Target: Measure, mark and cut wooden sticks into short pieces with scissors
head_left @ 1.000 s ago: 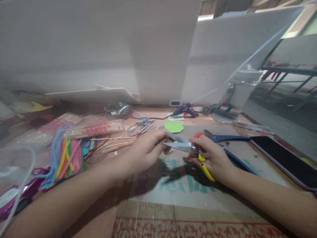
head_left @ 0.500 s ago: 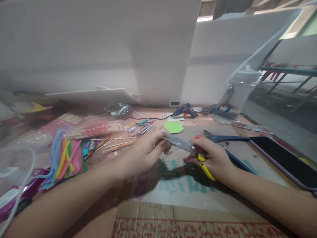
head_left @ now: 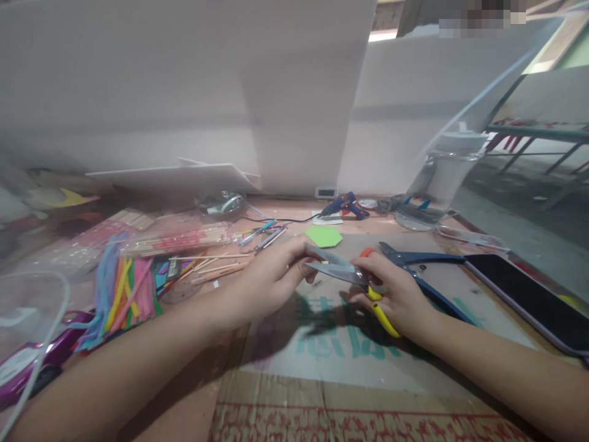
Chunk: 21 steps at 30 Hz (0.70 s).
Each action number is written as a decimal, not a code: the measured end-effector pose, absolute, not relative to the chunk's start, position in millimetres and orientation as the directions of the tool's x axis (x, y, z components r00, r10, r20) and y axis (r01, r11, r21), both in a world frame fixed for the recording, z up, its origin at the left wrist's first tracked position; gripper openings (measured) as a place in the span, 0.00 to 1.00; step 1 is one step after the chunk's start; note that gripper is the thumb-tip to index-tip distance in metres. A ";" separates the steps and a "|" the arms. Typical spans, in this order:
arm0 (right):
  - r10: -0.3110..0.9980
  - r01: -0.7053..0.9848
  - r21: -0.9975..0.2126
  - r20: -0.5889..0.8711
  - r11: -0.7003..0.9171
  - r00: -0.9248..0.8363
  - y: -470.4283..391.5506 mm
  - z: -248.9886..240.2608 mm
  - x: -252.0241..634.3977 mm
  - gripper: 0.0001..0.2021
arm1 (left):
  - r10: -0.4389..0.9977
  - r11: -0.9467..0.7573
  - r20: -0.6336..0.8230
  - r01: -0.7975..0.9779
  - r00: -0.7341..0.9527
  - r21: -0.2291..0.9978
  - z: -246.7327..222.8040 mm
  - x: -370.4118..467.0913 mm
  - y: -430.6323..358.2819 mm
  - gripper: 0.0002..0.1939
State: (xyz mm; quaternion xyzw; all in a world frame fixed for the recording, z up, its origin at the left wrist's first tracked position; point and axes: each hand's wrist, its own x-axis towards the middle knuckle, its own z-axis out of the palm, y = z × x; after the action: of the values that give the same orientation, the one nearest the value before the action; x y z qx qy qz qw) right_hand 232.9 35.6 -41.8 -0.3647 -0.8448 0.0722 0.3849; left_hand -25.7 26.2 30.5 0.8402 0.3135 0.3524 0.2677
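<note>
My right hand (head_left: 398, 288) grips a pair of scissors (head_left: 338, 271) with yellow and orange handles, its blades parted and pointing left. Close to the blade tips, my left hand (head_left: 276, 276) is closed in a pinch. Whatever its fingers hold is mostly hidden; a tiny pale bit shows between the blades. Under both hands lies a translucent sheet (head_left: 285, 368) with teal lettering. A green octagonal paper piece (head_left: 324, 236) rests just beyond the blades. Behind my right hand lie blue-handled pliers (head_left: 427, 256).
A glue gun (head_left: 347, 205) sits at the back. To the right are a phone (head_left: 524, 301) and a clear plastic jug (head_left: 437, 178). On the left lie colourful pipe cleaners (head_left: 124, 288), bagged sticks (head_left: 179, 239) and pens (head_left: 257, 233). White boards (head_left: 184, 92) stand behind.
The scissor blades have parted, from nearly closed to open, near my left fingertips. Both hands stay almost in the same place.
</note>
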 end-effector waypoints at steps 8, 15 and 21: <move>0.712 0.525 -0.488 0.547 0.698 -0.439 34.9 -42.1 232.4 0.15 | 0.697 -0.686 0.447 0.338 0.561 0.644 28.5 -26.7 27.3 0.09; 0.730 0.584 -0.452 0.525 0.675 -0.437 34.4 -42.5 233.9 0.16 | 0.698 -0.678 0.431 0.336 0.571 0.653 31.0 -25.6 24.7 0.09; 0.821 0.624 -0.543 0.456 0.562 -0.343 37.7 -48.7 231.2 0.18 | 0.815 -0.573 0.367 0.525 0.449 0.629 47.3 -35.0 35.0 0.12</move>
State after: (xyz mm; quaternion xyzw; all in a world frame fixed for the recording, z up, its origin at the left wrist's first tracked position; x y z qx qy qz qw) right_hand 231.2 37.7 -48.7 -0.4472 -0.8079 0.1375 0.3584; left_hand -35.0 35.0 47.3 0.8226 0.4073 0.3311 0.2185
